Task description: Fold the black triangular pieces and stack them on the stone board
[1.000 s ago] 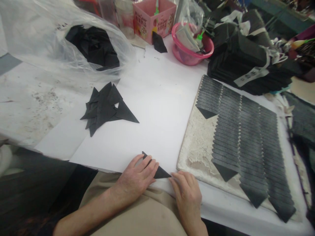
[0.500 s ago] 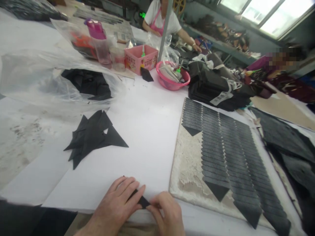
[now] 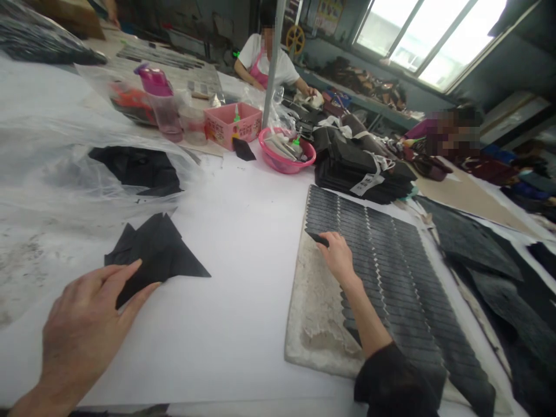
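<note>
My left hand (image 3: 87,324) is at the loose pile of black fabric pieces (image 3: 160,249) on the white tabletop. Its thumb and fingers close round the near corner of one piece. Over the upper left of a pale board (image 3: 299,324), my right hand (image 3: 339,255) pinches a small folded black piece (image 3: 316,237), whose pointed end sticks out to the left. Overlapping rows of folded black triangles (image 3: 391,260) cover much of that board. My right forearm hides part of the rows.
Behind the pile lies a clear plastic bag (image 3: 52,168) with black material inside. Farther back stand a purple-lidded bottle (image 3: 163,104), a pink box (image 3: 230,124) and a pink basin (image 3: 286,156). Black stacks (image 3: 360,168) are beyond the board. Co-workers sit across the table.
My hands have parted from the near table edge. The left went to the pile; the right carried the small folded piece to the board's upper left. The view has shifted slightly.
</note>
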`<state>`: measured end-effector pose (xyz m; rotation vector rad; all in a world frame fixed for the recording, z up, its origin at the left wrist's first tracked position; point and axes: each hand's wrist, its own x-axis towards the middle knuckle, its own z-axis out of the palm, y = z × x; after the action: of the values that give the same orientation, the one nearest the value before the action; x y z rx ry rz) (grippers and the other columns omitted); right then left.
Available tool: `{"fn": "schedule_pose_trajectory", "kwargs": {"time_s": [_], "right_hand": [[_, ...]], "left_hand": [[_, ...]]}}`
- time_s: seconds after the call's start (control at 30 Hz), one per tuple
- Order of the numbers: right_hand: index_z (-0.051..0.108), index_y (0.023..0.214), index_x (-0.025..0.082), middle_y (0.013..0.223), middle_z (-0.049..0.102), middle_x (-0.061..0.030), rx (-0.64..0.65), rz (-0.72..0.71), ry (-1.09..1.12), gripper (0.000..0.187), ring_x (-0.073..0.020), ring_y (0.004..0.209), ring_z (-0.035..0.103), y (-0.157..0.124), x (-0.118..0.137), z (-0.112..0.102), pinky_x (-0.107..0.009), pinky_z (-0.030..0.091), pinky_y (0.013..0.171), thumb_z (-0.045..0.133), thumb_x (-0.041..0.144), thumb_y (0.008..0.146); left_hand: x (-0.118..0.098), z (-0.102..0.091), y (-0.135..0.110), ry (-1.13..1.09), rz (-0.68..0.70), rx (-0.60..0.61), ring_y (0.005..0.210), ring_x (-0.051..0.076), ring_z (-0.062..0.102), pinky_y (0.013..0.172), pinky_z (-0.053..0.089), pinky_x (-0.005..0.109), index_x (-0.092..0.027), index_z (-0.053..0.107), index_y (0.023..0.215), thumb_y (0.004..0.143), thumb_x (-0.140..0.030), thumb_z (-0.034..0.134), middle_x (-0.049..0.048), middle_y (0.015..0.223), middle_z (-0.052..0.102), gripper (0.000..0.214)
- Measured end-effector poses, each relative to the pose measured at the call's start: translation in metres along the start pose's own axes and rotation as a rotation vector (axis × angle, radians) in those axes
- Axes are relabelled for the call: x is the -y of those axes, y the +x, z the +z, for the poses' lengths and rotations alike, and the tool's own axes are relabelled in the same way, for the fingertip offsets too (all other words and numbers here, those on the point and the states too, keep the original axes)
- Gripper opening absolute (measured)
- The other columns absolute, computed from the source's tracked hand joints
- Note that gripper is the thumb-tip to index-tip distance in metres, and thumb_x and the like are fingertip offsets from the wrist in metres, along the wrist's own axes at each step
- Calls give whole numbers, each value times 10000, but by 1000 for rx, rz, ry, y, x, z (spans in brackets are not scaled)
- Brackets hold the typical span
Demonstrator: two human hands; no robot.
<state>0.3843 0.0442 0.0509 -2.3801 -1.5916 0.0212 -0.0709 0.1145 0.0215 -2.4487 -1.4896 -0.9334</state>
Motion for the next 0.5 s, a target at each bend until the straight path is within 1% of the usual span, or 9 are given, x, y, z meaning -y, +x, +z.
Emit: {"fn": "schedule_pose_trajectory", "kwargs": {"time_s": [0.03, 0.07, 0.1, 0.17, 0.23, 0.3, 0.37, 0.47, 0.5], "right_hand": [[605, 1130, 150, 1168, 598, -128, 8, 18, -28, 247, -239, 1071, 541, 13, -7, 2, -347, 434, 862, 553, 205, 895], [608, 1120, 137, 1164, 594, -139, 26, 30, -52, 249, -245, 1063, 540, 24, -13, 4, -355, 436, 853, 574, 212, 885], [614, 1097, 131, 1143, 598, -136, 50, 35, -73, 240, -242, 1044, 544, 32, -18, 5, -359, 439, 843, 595, 216, 874], [621, 1045, 136, 1094, 606, -97, 103, 29, -105, 210, -217, 996, 557, 43, -26, 5, -362, 448, 834, 626, 237, 862], [618, 1021, 151, 1025, 613, -47, 151, 8, -119, 207, -182, 935, 566, 50, -32, 2, -353, 456, 818, 648, 267, 853], [626, 1015, 168, 933, 620, -20, 185, -13, -116, 235, -163, 863, 563, 54, -37, -3, -319, 447, 770, 690, 278, 818], [655, 959, 176, 875, 623, -30, 195, -27, -107, 219, -171, 837, 551, 56, -38, -8, -296, 414, 721, 731, 254, 769], [664, 791, 171, 959, 626, -81, 163, -51, -82, 107, -219, 941, 536, 50, -36, -17, -314, 383, 743, 747, 214, 738], [656, 764, 171, 985, 626, -89, 149, -61, -64, 100, -231, 970, 533, 46, -34, -20, -323, 380, 763, 746, 208, 739]], "left_hand": [[-3, 2, -4, 35, -14, 28, 1069, 338, 576, 898, 502, 518, -240, 512, 1337, 957, -400, 507, 69, 1215, 578, 412], [-7, 5, -10, 29, 17, 58, 1080, 332, 576, 926, 497, 515, -223, 540, 1300, 967, -387, 494, 83, 1189, 585, 374], [-13, 8, -16, -9, 81, 80, 1072, 314, 585, 942, 497, 499, -213, 576, 1241, 976, -373, 480, 86, 1152, 598, 323], [-28, 15, -31, -101, 220, 137, 1060, 289, 598, 942, 502, 473, -199, 610, 1157, 977, -321, 492, 90, 1120, 615, 248], [-42, 20, -44, -112, 266, 158, 1059, 279, 604, 910, 510, 451, -200, 619, 1138, 965, -262, 514, 96, 1116, 627, 211], [-52, 22, -51, -75, 290, 168, 1064, 282, 608, 904, 510, 453, -198, 624, 1143, 956, -209, 512, 107, 1111, 635, 218], [-57, 22, -53, -45, 306, 172, 1067, 286, 609, 907, 509, 458, -192, 628, 1146, 949, -173, 505, 116, 1106, 640, 233], [-58, 20, -52, -37, 297, 181, 1074, 281, 603, 903, 506, 447, -191, 629, 1144, 942, -152, 513, 115, 1110, 636, 236], [-58, 20, -52, -36, 289, 193, 1080, 280, 598, 906, 502, 445, -192, 627, 1145, 939, -148, 519, 113, 1113, 633, 237]]}}
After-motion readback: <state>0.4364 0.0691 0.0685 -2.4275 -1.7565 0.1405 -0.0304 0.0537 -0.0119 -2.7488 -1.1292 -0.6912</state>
